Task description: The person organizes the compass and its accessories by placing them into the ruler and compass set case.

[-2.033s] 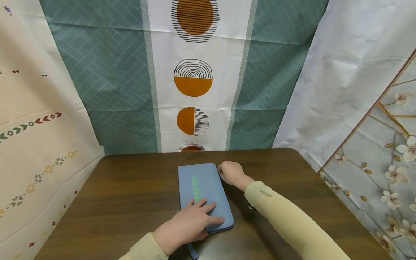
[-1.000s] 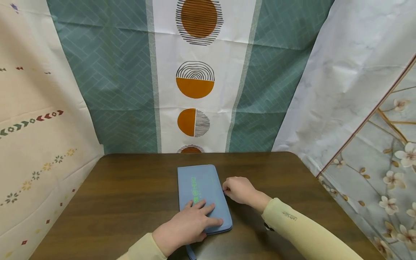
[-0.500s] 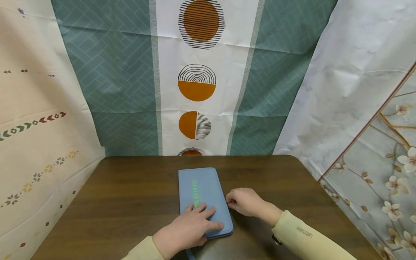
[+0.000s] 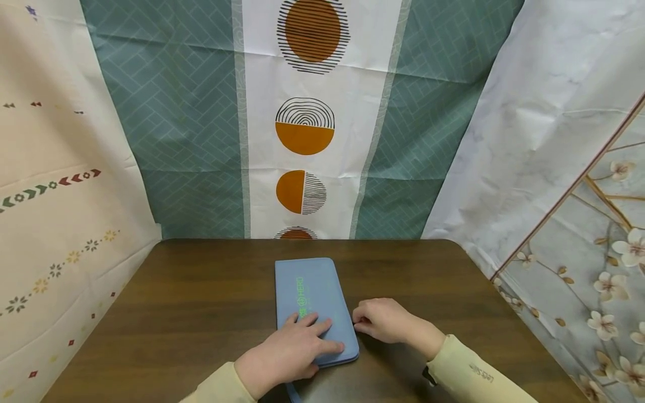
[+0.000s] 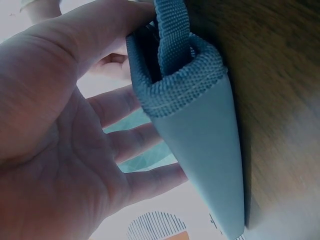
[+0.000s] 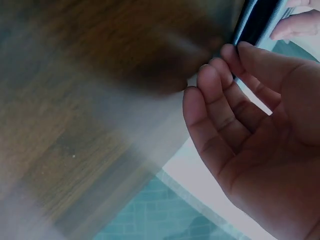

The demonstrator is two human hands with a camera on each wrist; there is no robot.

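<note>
A flat blue zip pouch [image 4: 309, 288] with green lettering lies lengthwise on the brown table [image 4: 201, 302]. My left hand [image 4: 302, 344] presses flat on its near end, fingers straight and spread; the left wrist view shows the palm [image 5: 60, 150] over the pouch [image 5: 205, 150] and its woven strap [image 5: 172, 35]. My right hand [image 4: 361, 322] sits at the pouch's right edge near the front corner, fingers curled. In the right wrist view its fingertips [image 6: 235, 52] meet the pouch's dark side edge [image 6: 257, 22], seemingly pinching there. What they pinch is hidden.
Patterned cloth backdrops hang close behind the table and on both sides. The table's far edge [image 4: 312, 240] meets the green and white cloth. Bare wood [image 6: 75, 100] lies left and right of the pouch.
My right hand has slid along the pouch's right edge from the far corner toward me, to near the front corner. The left hand and pouch have stayed put.
</note>
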